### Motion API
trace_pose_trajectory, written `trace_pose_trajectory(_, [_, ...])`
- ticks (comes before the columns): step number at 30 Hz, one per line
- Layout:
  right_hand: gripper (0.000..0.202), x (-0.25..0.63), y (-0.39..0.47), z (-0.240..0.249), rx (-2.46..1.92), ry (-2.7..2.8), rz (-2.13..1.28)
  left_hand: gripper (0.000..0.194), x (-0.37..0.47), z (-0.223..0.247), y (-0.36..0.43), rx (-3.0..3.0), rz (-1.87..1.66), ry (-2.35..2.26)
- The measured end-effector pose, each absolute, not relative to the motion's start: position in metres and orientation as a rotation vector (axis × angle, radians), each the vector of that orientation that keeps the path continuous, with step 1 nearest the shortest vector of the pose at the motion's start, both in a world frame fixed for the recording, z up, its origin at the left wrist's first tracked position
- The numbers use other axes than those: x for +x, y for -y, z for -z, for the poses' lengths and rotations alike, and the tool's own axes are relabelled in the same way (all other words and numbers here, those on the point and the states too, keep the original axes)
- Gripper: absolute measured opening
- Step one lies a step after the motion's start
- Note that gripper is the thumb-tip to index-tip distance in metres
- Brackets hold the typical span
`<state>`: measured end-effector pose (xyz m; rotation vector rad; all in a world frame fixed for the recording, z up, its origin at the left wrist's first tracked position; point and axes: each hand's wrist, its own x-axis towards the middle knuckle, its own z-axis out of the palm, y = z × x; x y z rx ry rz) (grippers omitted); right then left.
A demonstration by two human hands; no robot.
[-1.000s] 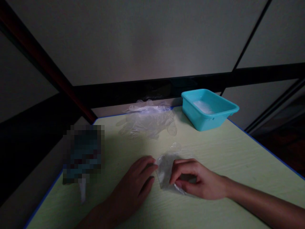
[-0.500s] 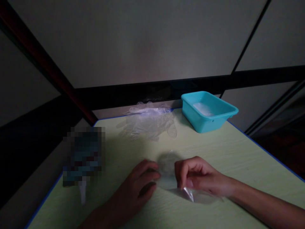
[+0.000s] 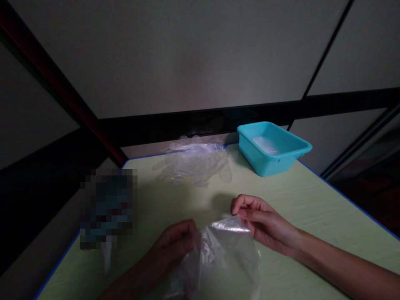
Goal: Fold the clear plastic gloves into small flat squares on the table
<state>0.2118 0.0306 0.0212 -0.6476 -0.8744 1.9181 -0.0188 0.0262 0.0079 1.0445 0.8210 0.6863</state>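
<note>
A thin, clear disposable plastic glove [image 3: 229, 254] hangs spread out between my two hands, its lower part reaching the bottom edge of the view. My left hand [image 3: 176, 241] is closed, pinching its left side. At the upper right corner, the thumb and fingers of my right hand [image 3: 259, 221] grip the film. Beyond my hands, a loose pile of clear plastic gloves [image 3: 198, 162] lies near the table's back edge, some finger shapes showing.
A turquoise plastic basin [image 3: 265, 162] stands at the back right, with clear plastic [image 3: 265, 144] inside. On the left is a blurred-out package [image 3: 109, 208] with a white piece [image 3: 107, 254] sticking out. The pale green table [image 3: 312, 208] has a blue edge; cabinet panels [image 3: 200, 62] rise behind it.
My left hand has closed on the glove's left side. My right hand has lifted its corner slightly up and away, and the film now stretches between both hands.
</note>
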Motion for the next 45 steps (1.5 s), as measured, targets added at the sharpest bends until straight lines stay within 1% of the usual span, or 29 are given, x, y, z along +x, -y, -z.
trace_pose_trajectory(6, [0.009,0.213,-0.038,-0.013,-0.716,0.827,-1.860,0.030,-0.014,-0.009,-0.031,1.001,-0.785,-0.899])
trace_pose_trajectory(15, [0.012,0.218,-0.050,-0.012,-0.800,0.820,-1.733,0.025,-0.016,-0.008,-0.039,1.089,-1.040,-1.079])
trace_pose_trajectory(22, [0.015,0.217,-0.050,-0.013,-0.824,0.856,-1.746,0.023,-0.011,-0.011,-0.037,1.084,-1.034,-1.103])
trace_pose_trajectory(34, [0.018,0.219,-0.052,-0.015,-0.856,0.885,-1.647,0.023,-0.010,-0.014,-0.035,1.085,-1.034,-1.148])
trace_pose_trajectory(45, [0.016,0.222,-0.056,-0.012,-0.904,1.124,-1.549,0.022,-0.012,-0.013,-0.036,1.114,-1.015,-1.125])
